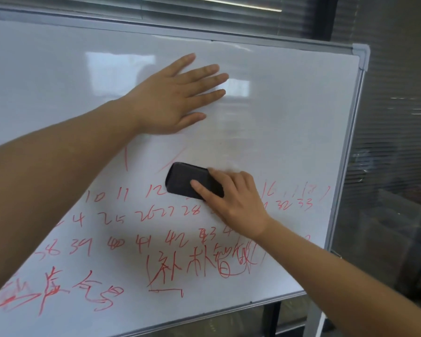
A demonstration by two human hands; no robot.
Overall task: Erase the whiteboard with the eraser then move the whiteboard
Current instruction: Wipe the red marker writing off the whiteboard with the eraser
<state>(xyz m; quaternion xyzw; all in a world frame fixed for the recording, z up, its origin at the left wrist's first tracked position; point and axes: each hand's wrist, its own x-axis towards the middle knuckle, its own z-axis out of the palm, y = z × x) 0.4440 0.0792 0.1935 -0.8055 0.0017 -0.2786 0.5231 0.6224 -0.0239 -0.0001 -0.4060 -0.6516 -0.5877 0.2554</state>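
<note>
A large whiteboard (289, 113) with a silver frame fills the view. Its upper half is wiped white; red numbers and characters (136, 215) cover the lower half. My left hand (173, 98) lies flat on the clean upper area with fingers straight and spread. A black eraser (182, 180) is pressed against the board at the top row of red numbers. My right hand (233, 198) grips its right end, thumb across the front and fingers over the top edge.
The board's right frame edge (345, 166) and top right corner (361, 55) stand in front of window blinds (399, 105). A stand leg (314, 319) shows below the bottom right corner. Dark furniture sits at the lower right.
</note>
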